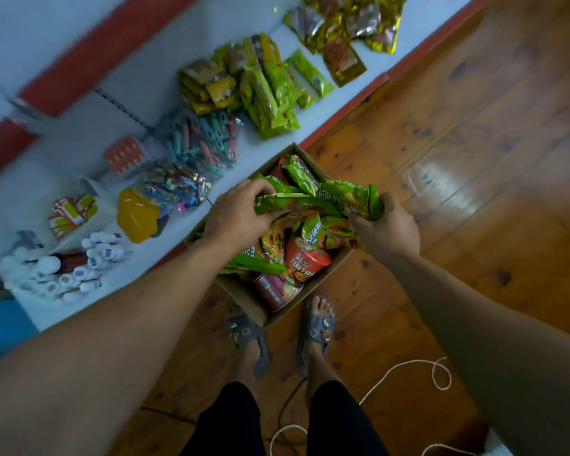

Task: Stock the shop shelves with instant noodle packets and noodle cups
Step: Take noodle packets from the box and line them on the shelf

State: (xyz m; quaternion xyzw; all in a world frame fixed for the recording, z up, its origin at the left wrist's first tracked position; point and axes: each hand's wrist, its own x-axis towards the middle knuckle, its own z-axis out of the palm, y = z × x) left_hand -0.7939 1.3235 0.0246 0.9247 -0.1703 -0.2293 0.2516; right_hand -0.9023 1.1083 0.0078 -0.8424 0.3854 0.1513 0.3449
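Note:
A cardboard box point(278, 312) stands on the wooden floor in front of my feet, filled with green noodle packets point(301, 174) and red noodle cups point(305, 260). My left hand point(236, 217) grips the left end of a bunch of green noodle packets point(323, 200) held over the box. My right hand point(387, 227) grips the bunch's right end. A pile of green noodle packets point(273, 93) lies on the white shelf point(405, 41) beyond the box.
The shelf also holds yellow-gold packets point(346, 24), clothes pegs point(201, 139), shiny sweets point(175, 187), a yellow item point(135, 217) and white bottles point(60, 269). A red strip point(343, 116) edges the shelf. White cord point(405, 370) lies on the floor by my sandalled feet point(318, 327).

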